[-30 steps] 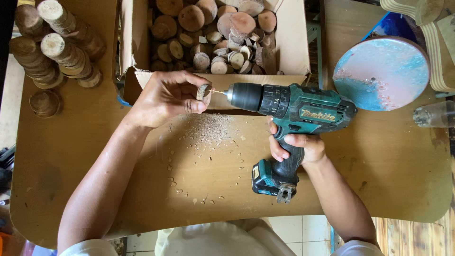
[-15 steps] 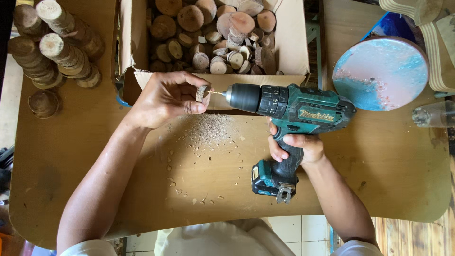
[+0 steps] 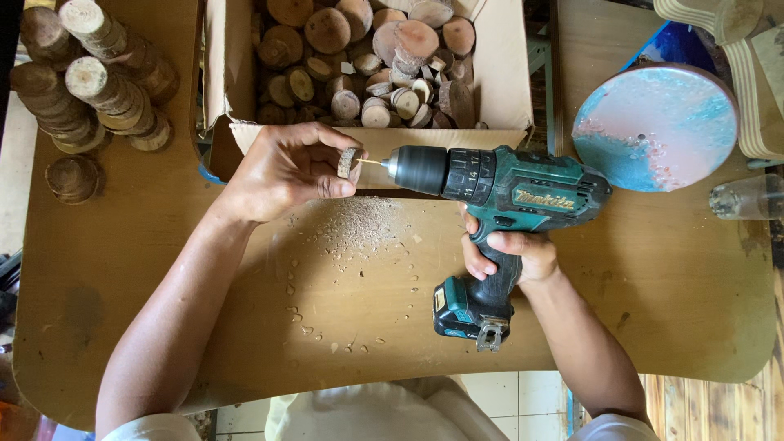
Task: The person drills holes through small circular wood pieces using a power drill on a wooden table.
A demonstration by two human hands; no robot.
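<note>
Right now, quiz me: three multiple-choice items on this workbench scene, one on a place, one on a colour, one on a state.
1. Where does the sawdust pile lie?
A. inside the cardboard box
B. on the table below the drill bit
C. on the round disc

2. What colour is the drill body?
A. teal
B. red
C. yellow

3. What does the left hand do?
A. lies flat on the table
B. pinches a small wood slice
C. grips the battery

Answers: B, dust sits on the table; A, teal housing; B, fingers pinch the slice at the bit tip.
</note>
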